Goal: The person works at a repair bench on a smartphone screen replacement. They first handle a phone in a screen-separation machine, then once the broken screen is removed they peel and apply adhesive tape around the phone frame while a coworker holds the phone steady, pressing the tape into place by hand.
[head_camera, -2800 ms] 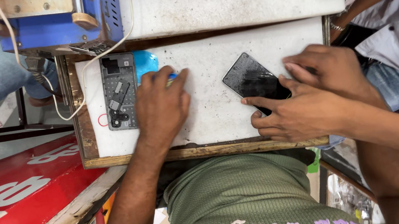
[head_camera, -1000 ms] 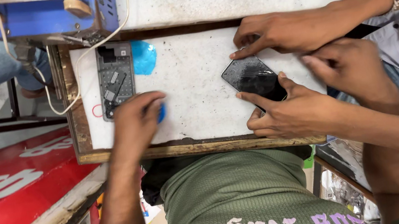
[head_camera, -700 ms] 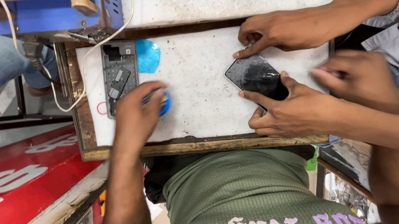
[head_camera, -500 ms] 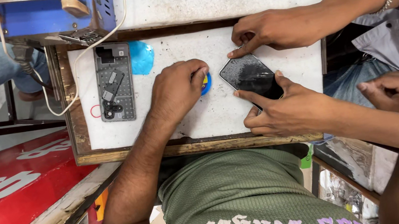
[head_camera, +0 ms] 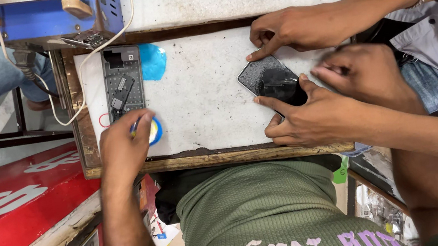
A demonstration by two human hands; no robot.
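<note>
The left hand (head_camera: pixel 123 148) is clamped on a small blue roll (head_camera: pixel 154 131) beside the opened phone (head_camera: pixel 123 81).

A white, speckled tabletop (head_camera: pixel 202 93) with a worn wooden frame fills the upper middle of the frame. Towards its upper left lies an opened grey phone body (head_camera: pixel 123 81) with its inner parts showing, and just right of it a crumpled blue plastic film (head_camera: pixel 153 64). Below these, near the lower left edge, sits a small round blue-rimmed tape roll (head_camera: pixel 154 131). At the right lies a black cracked phone screen (head_camera: pixel 271 80), tilted.
</note>
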